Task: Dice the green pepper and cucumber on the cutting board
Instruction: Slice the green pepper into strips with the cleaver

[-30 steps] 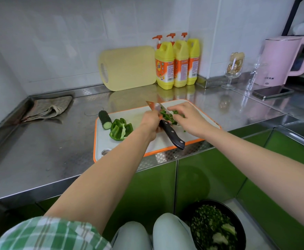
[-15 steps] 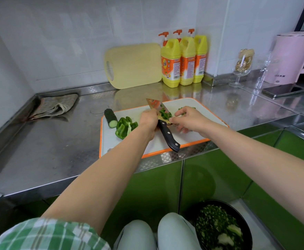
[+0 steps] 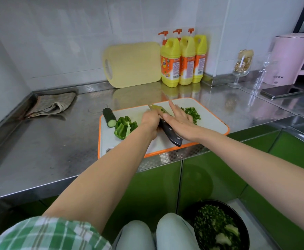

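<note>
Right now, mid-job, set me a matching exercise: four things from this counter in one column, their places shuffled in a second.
Things:
1. cucumber piece
2. diced pepper
3. knife
4. cloth

Places:
A. gripped by the left hand
B. on the counter, back left, off the board
C. right part of the cutting board
D. at the board's far left corner

Pairs: 1-D, 2-C, 3-A, 4-B.

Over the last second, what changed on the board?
The right hand went from curled fingers at the blade to flat, straight fingers over the knife, beside the diced pepper. Unchanged: the left hand grips the knife; cucumber and green pepper sit at the left end of the cutting board.
</note>
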